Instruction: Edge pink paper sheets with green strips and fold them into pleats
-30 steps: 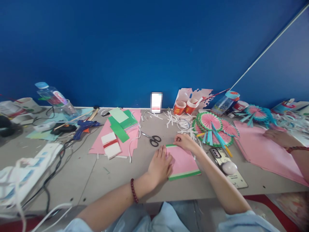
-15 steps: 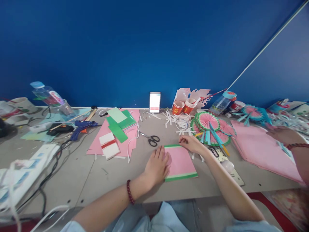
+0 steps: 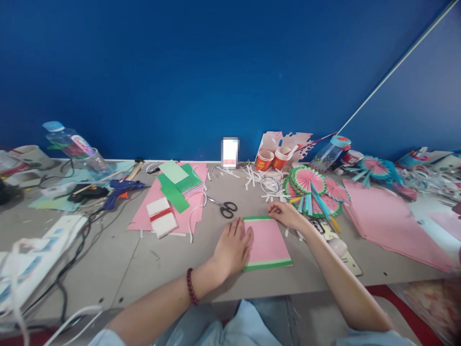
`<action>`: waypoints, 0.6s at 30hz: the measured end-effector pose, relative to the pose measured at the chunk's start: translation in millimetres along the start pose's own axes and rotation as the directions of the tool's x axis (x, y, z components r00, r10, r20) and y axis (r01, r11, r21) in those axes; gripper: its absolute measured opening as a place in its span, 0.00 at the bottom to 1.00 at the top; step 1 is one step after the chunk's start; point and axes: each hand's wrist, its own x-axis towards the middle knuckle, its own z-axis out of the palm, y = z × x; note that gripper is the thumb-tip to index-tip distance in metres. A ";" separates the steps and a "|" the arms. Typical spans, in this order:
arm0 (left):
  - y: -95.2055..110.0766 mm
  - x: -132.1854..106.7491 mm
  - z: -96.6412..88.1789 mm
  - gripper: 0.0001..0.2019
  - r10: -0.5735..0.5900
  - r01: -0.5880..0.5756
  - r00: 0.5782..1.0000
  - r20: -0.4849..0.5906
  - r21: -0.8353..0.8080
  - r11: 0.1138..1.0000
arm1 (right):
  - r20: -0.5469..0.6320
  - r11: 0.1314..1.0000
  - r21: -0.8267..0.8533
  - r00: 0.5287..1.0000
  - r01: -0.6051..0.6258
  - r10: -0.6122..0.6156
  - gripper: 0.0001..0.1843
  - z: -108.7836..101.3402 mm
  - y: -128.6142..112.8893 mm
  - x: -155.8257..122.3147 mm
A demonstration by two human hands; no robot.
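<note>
A pink sheet of paper [image 3: 269, 242] with green strips along its far and near edges lies flat on the table in front of me. My left hand [image 3: 234, 245] rests on its left edge, fingers stretched out and pressing flat. At the far right corner is my right hand [image 3: 283, 212], its fingers curled together; what they hold, if anything, is hidden. Beyond the sheet lie scissors [image 3: 227, 208] with black handles. Pink and green folded paper fans [image 3: 309, 185] are just past my right hand.
Pink sheets [image 3: 144, 218], green paper pieces [image 3: 190, 178] and a banded white stack [image 3: 162, 218] lie left. Farther left are a blue glue gun [image 3: 122, 190] and a power strip [image 3: 46, 259]. Red paper cups [image 3: 264, 160] stand behind; a pink paper stack [image 3: 382, 216] lies right.
Another person's hand has drawn back from the pink stack on the right. My hands have kept nearly the same places on the sheet; the view has shifted slightly.
</note>
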 end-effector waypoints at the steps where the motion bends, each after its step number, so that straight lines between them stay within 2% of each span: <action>1: 0.1 0.0 0.2 0.25 -0.002 0.002 1.000 0.000 -0.003 1.000 | -0.006 1.000 0.003 1.000 -0.006 0.006 0.07 0.1 -1.4 -0.6; 9: -0.7 -0.1 1.6 0.25 -0.006 0.006 1.000 0.002 -0.012 1.000 | -0.072 0.999 -0.020 0.997 -0.034 0.033 0.04 2.9 -14.4 -3.1; 18: -1.5 -0.5 -0.2 0.25 -0.008 0.009 1.000 0.019 -0.029 1.000 | -0.058 0.999 -0.034 0.998 -0.024 0.022 0.04 2.1 -11.5 -1.4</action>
